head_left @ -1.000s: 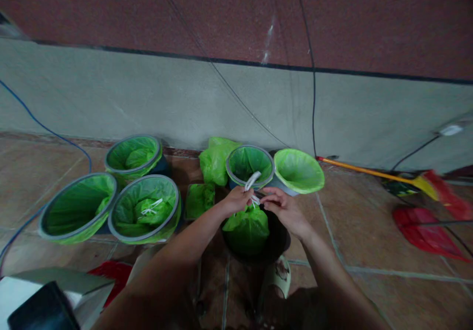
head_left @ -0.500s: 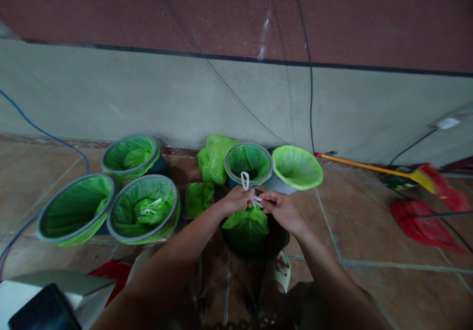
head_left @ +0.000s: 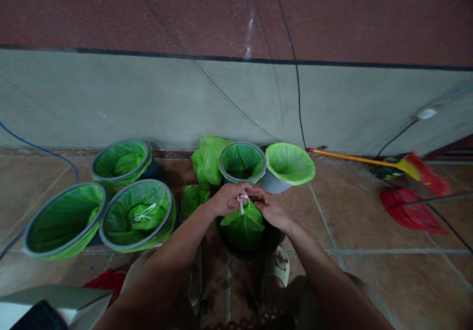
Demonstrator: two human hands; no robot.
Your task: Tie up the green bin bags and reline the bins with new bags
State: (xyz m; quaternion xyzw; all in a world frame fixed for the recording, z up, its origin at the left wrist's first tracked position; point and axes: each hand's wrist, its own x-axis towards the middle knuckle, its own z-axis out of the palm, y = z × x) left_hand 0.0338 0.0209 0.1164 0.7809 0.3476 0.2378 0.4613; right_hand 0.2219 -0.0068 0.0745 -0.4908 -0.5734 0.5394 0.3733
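A green garbage bag [head_left: 244, 229], gathered at the top, sits inside a dark bin [head_left: 272, 241] between my feet. White drawstring [head_left: 242, 206] shows at the bag's gathered neck. My left hand [head_left: 229, 198] is closed on the drawstring, and a loop hangs below its fingers. Against it, my right hand [head_left: 271, 209] pinches the drawstring from the other side; its fingertips are partly hidden. Just beyond my hands stands a grey-rimmed bin [head_left: 224, 165] with a green liner.
Several lined bins, such as this one [head_left: 170, 207], stand at left. A green bag [head_left: 207, 160] and a lined pale bin [head_left: 279, 183] sit by the wall. Rightward lie a yellow-handled broom [head_left: 347, 157] and a red dustpan [head_left: 406, 212]. A blue cable [head_left: 40, 146] crosses the left floor.
The loop that stood up above my left hand is gone from there, and white drawstring now hangs below the fingers. My hands have come closer together, and the view has shifted slightly.
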